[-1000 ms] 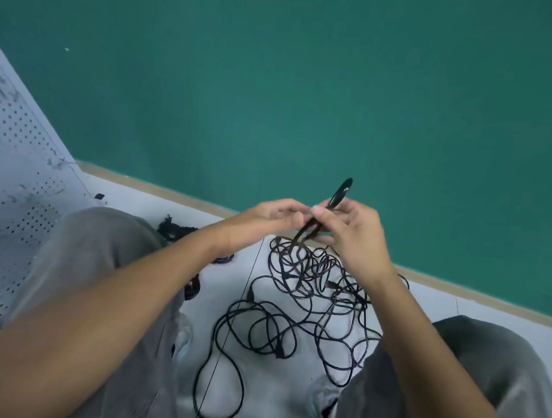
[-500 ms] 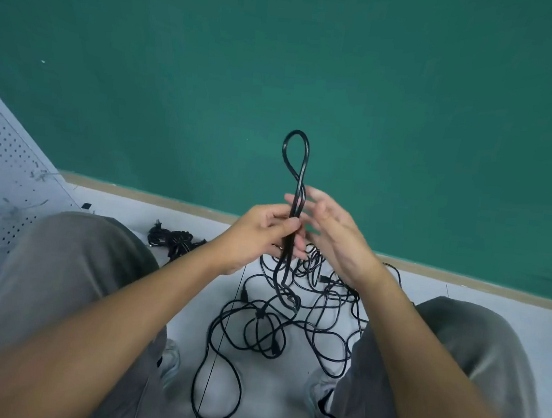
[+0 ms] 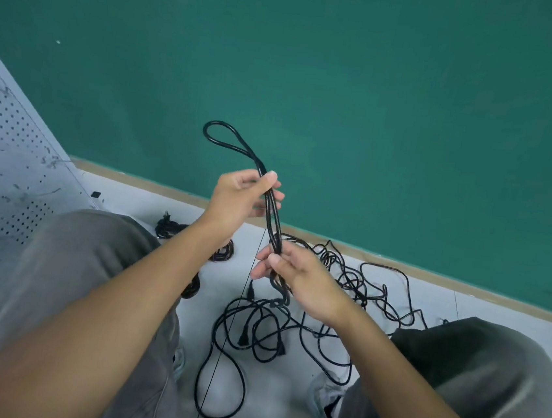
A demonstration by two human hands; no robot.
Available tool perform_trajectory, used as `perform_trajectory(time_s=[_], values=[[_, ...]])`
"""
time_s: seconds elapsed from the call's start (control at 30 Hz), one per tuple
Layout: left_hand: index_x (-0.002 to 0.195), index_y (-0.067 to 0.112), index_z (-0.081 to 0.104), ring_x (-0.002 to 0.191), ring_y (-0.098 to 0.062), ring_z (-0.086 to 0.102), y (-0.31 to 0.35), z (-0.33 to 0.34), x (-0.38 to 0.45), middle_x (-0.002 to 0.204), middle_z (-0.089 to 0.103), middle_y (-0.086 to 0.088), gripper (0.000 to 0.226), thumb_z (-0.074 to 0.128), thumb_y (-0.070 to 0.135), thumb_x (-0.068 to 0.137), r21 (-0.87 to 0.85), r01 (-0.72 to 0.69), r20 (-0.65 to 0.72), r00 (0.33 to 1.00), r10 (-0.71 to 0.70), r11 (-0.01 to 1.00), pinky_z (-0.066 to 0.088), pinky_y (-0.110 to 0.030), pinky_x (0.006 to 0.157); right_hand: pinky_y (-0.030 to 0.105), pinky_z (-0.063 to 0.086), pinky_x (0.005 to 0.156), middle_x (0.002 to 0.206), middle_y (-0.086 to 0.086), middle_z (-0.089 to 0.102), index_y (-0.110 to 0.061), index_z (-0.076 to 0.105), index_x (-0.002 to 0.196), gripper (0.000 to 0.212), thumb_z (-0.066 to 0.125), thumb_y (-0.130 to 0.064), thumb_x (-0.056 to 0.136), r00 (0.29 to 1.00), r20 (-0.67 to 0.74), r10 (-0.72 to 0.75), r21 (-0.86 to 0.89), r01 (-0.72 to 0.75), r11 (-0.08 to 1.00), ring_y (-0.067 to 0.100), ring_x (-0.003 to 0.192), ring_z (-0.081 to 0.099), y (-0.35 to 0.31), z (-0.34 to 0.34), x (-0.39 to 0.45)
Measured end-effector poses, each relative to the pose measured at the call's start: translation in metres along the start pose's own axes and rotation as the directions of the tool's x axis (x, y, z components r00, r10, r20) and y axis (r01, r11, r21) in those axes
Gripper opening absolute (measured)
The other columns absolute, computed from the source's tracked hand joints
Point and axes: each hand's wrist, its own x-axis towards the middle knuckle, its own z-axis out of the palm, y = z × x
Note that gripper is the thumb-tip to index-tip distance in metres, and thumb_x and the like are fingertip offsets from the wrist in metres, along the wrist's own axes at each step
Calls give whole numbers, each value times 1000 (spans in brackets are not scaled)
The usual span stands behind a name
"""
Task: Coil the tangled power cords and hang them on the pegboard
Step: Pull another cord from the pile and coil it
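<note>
A black power cord [image 3: 272, 215] runs doubled between my two hands, and a loop [image 3: 223, 134] of it sticks up to the left above my left hand. My left hand [image 3: 240, 196] pinches the doubled strands near the top. My right hand [image 3: 296, 274] grips the same strands lower down. Below the hands a tangle of black cords [image 3: 290, 322] with several plugs lies spread on the white floor. A white pegboard [image 3: 1, 180] leans at the far left.
Small bundled black cords [image 3: 167, 226] lie on the floor beyond my left knee [image 3: 89, 257]. My right knee [image 3: 489, 367] is at the lower right. A green wall [image 3: 349, 80] with a tan baseboard rises just behind the tangle.
The hands have drawn apart: the left one rose, the right one slid down the cord. The loop above the left hand grew longer and now leans left.
</note>
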Motion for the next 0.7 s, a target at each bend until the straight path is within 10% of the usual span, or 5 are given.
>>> perform_trajectory(time_s=[0.3, 0.53, 0.7], values=[[119, 23, 71, 113, -16, 71, -26, 33, -23, 113, 78, -1, 80, 17, 76, 93, 179, 81, 472, 867, -158, 981, 50, -35, 107, 37, 60, 89, 97, 11, 73, 0, 57, 116, 23, 37, -7, 110, 971, -216, -106, 264, 162, 951, 23, 93, 74, -39, -55, -4], [121, 1, 64, 106, -21, 70, -37, 53, -35, 111, 72, -15, 23, 60, 16, 104, 191, -53, 538, 841, -59, 980, 54, -33, 102, 36, 61, 86, 95, 7, 76, -8, 62, 113, 18, 47, -15, 108, 938, -343, -51, 280, 154, 948, 25, 95, 74, -31, -82, -4], [104, 14, 64, 91, -18, 70, -28, 49, -37, 91, 71, 3, 4, 61, 13, 103, 152, -27, 516, 855, -56, 988, 60, -53, 91, 36, 61, 88, 103, 14, 77, 3, 62, 115, 29, 52, -24, 107, 920, -389, 42, 252, 62, 966, 26, 97, 75, -28, -81, -1]])
